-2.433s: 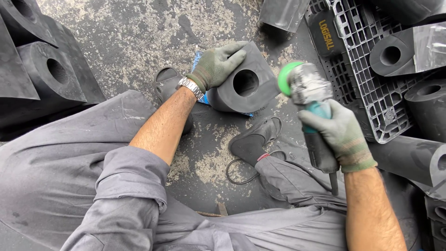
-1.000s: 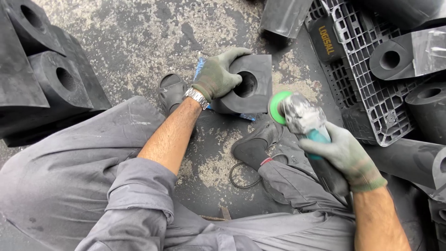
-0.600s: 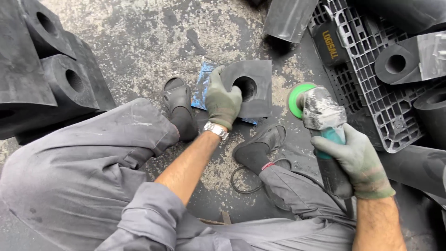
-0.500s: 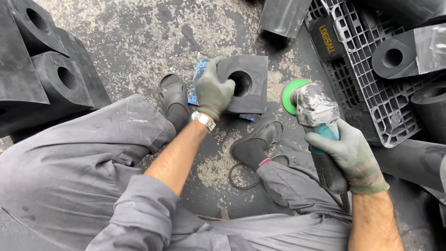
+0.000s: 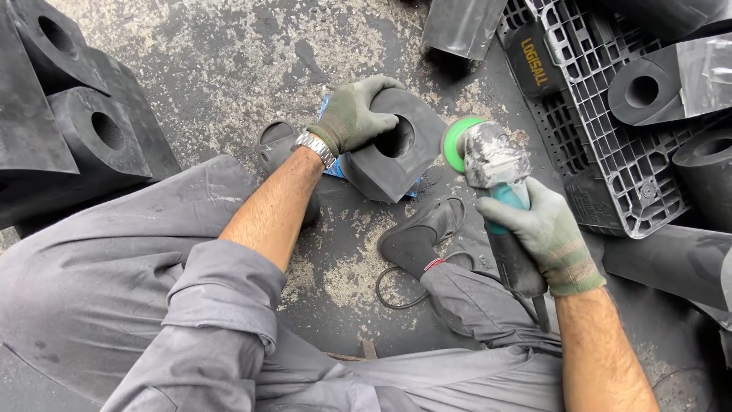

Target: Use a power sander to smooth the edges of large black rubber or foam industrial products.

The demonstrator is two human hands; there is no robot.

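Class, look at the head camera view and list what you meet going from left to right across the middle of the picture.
Stacked black rubber blocks → left hand → black block with a round hole → green disc of the angle grinder → right hand → grey plastic pallet → black cylinders.

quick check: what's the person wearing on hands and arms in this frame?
Both hands wear grey-green knit work gloves: left hand, right hand. The right glove's ribbed cuff has lighter bands. A silver metal-link wristwatch sits on the left wrist. The grey coverall sleeve on the left arm is rolled up near the elbow; both forearms are uncovered.
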